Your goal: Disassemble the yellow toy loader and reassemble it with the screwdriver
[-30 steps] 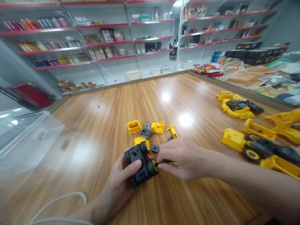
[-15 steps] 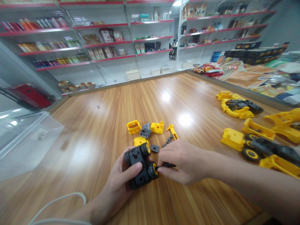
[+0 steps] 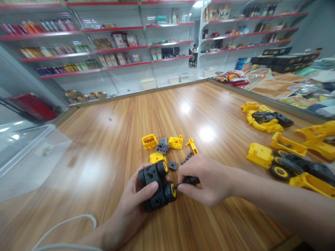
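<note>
My left hand (image 3: 136,204) is wrapped round a black toy vehicle chassis (image 3: 155,184) with black and yellow wheels, held just above the wooden table (image 3: 110,150). My right hand (image 3: 206,179) pinches a small black screwdriver (image 3: 190,181), its tip set against the yellow hub of the chassis's near right wheel (image 3: 171,191). Just beyond the hands lie several loose yellow and grey toy parts (image 3: 167,144).
A clear plastic bin (image 3: 26,157) stands at the left edge. More yellow and black toy vehicle pieces (image 3: 285,153) lie at the right. A white cable (image 3: 65,226) curls at the bottom left. Store shelves (image 3: 104,52) line the back.
My right hand has shifted slightly and turned the screwdriver at the wheel hub. The chassis has stayed nearly in place in my left hand.
</note>
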### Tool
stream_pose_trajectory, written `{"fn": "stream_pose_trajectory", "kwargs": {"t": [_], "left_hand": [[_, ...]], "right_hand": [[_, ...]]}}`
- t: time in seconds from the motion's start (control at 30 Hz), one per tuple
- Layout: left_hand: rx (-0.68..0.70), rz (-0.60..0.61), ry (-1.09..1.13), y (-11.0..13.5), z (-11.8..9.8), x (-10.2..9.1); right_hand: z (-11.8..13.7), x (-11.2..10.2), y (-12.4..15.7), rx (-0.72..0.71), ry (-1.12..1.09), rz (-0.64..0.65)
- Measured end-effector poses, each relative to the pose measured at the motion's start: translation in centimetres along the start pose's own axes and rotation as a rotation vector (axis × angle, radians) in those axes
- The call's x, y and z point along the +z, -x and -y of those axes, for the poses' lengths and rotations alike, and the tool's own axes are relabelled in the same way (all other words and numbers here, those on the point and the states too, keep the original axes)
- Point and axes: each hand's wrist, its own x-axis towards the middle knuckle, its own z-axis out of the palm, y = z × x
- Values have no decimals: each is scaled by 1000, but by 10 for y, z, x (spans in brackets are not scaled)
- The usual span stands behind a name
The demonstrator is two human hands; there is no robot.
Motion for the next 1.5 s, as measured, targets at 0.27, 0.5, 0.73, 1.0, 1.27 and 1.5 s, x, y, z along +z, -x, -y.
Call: {"fn": "stream_pose_trajectory", "kwargs": {"t": [0.27, 0.5, 0.73, 1.0, 1.27, 1.5], "left_hand": [[52, -41, -44, -1, 5, 0], [68, -30, -76, 1, 5, 4], [76, -46, -74, 1, 6, 3], [47, -68, -69, -2, 7, 0], [88, 50, -198, 2, 13, -8], [-18, -53, -104, 4, 1, -2]], "right_hand": [[7, -8, -2, 136, 27, 8], [7, 2, -2, 115, 94, 63], [10, -5, -2, 102, 86, 58], [2, -8, -2, 86, -28, -45], [-7, -7, -4, 265, 58, -313], [-17, -8, -5, 481, 218, -248]]}}
